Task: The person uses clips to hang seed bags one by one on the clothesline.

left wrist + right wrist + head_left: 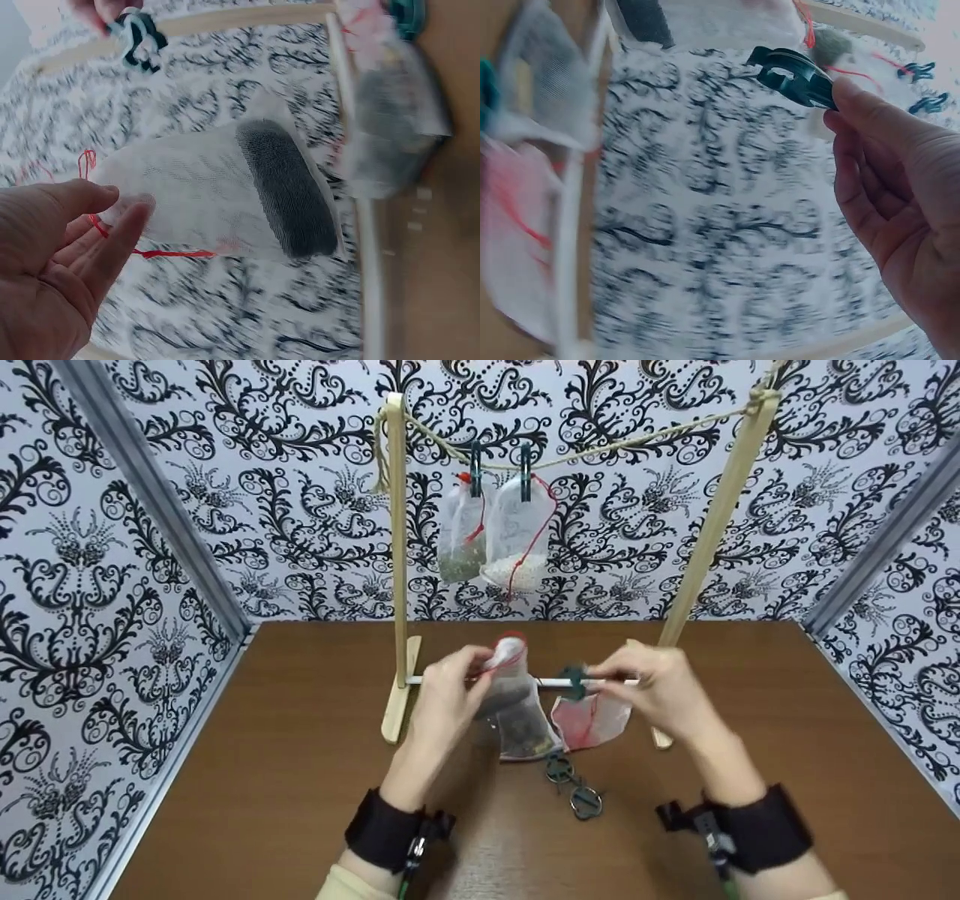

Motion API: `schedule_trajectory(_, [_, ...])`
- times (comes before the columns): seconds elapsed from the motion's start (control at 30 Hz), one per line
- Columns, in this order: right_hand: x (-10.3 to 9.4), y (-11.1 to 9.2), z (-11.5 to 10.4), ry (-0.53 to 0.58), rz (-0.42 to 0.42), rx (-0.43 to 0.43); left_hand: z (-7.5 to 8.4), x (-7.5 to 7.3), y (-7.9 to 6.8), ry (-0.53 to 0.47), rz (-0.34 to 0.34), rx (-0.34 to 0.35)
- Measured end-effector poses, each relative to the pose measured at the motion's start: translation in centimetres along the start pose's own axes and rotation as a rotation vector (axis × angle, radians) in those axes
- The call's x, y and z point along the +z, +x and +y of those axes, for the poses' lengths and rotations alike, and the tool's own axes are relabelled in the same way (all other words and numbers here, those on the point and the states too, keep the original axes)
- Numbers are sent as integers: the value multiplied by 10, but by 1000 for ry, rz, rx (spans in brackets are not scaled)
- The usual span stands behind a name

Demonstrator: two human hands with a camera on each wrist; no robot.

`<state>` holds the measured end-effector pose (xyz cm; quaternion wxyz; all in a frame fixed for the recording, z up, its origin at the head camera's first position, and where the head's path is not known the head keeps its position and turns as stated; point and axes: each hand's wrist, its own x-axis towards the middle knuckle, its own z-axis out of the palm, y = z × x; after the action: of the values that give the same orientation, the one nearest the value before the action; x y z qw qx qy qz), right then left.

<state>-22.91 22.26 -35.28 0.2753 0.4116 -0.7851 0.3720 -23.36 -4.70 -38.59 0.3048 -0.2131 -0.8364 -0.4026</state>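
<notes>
My left hand pinches the top of a white mesh drawstring bag by its red cord. Black, fine-looking contents fill the bag's lower end. Between the thumb and fingers of my right hand is a dark green clothespin, held a short way right of the bag. Two other mesh bags, one with greenish contents and one with white grains, hang from a rope by green clothespins.
A wooden post and a leaning post carry the rope, with a white rod low between them. On the brown table lie a dark-filled mesh bag, a pinkish bag and two clothespins.
</notes>
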Motion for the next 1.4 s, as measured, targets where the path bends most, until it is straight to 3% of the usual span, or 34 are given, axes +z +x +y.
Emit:
schedule_trajectory(0.13, [-25,27,-7,-144,-2,-94,23,-6,29,7,7,96])
schedule_trajectory(0.27, [-44,48,-11,-282,-6,-138,43,-9,55,142,46,166])
schedule_trajectory(0.5, [-80,93,-23,-477,65,-74,79,-9,101,428,145,222])
schedule_trajectory(0.73, [-102,136,-43,-522,94,36,98,-11,142,722,203,266])
schedule_trajectory(0.83, [-106,151,-47,-531,103,65,100,-8,153,874,201,295])
schedule_trajectory(1.03, [-112,174,-51,-582,140,100,105,-6,169,1003,175,298])
schedule_trajectory(1.23, [-116,192,-54,-616,98,158,106,-1,180,1057,188,278])
schedule_trajectory(1.4, [-115,197,-52,-608,51,129,103,1,183,1030,208,270])
